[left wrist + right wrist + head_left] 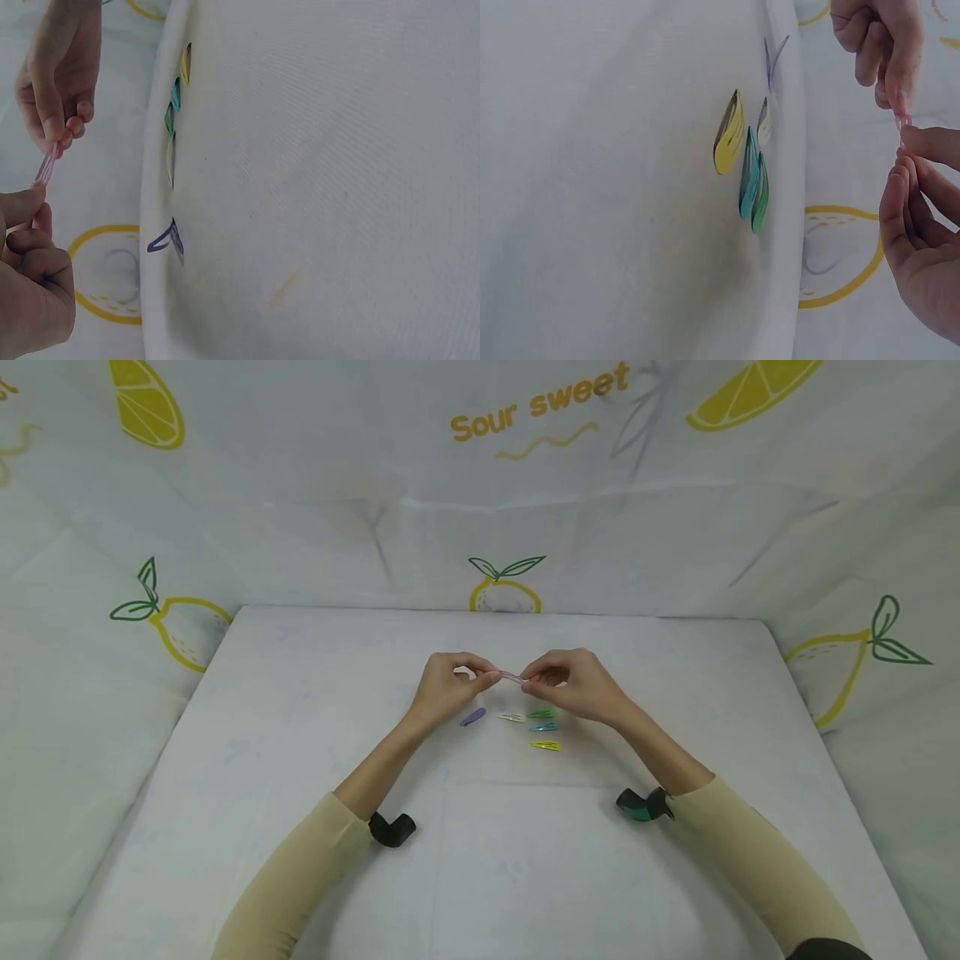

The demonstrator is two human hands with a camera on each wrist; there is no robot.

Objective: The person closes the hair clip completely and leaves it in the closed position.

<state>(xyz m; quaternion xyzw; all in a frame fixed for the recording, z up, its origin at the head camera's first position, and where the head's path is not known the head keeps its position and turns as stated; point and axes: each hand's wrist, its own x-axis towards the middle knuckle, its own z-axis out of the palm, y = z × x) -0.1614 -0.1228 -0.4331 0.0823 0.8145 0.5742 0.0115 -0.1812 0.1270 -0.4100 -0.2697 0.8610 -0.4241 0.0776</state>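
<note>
A pink snap hair clip [46, 165] is held level above the table between both hands. My left hand [444, 687] pinches one end with thumb and fingertips, and my right hand [576, 683] pinches the other end. On the table below them lie more hair clips: a purple one [473, 717] nearest the left hand, a white one [512, 717] in the middle, and a green one [541, 713], a blue one [543, 727] and a yellow one [545, 746] under the right hand. In the left wrist view the purple clip [166, 241] stands spread open in a V.
The table [300, 760] has a white cover, and a white curtain [315, 527] printed with lemons rises behind and at both sides. Black camera mounts [392, 831] stick out from the wrists, close above the table.
</note>
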